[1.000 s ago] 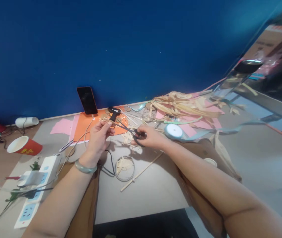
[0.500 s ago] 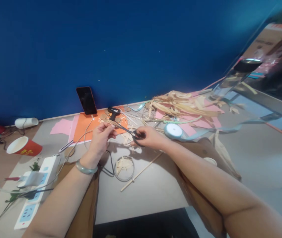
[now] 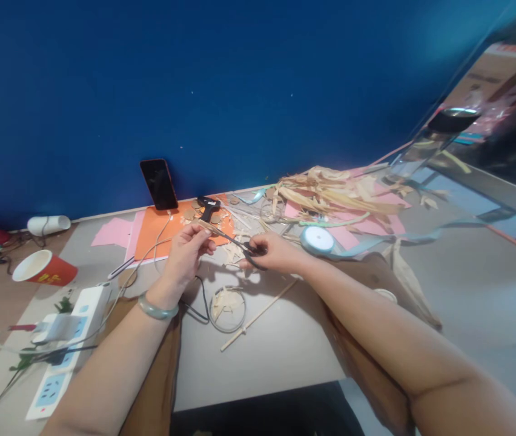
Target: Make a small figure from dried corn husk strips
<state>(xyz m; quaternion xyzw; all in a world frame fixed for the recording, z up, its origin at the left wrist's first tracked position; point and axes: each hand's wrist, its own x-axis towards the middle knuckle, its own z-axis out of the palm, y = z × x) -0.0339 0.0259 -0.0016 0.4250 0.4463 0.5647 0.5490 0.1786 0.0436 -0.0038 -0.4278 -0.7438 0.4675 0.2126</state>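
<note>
At the near edge of the worktop (image 3: 285,357): my two bare forearms reach forward over the grey surface, a pale green bangle (image 3: 157,307) on my left wrist.
Left of my arm: a white power strip (image 3: 69,339) lies with a charger plugged in, its cable trailing away across the worktop.
Between my arms: a small wire ring (image 3: 227,309) rests flat beside a thin wooden stick (image 3: 260,315).
Left hand (image 3: 185,257): my fingers are pinched narrow around one end of a dried husk strip (image 3: 208,228), held just above the worktop.
Right hand (image 3: 276,253): my fingers are threaded through the handles of the black scissors (image 3: 242,245), gripping them; the blades point left and meet the husk strip near my left fingertips. Whether the blades are parted or closed I cannot tell.
Just right of my right hand: a spool of light blue ribbon (image 3: 318,240), its loose end running off to the right.
Farther left: a red paper cup (image 3: 43,268) lies tipped on its side.
Beyond my hands: an orange paper sheet (image 3: 158,233) with a black glue gun (image 3: 208,208) on it, pink paper alongside.
Far right: a heap of dried husks (image 3: 335,194) spread over pink sheets.
At the back: a dark phone (image 3: 158,183) leans upright against the blue wall (image 3: 240,85).
</note>
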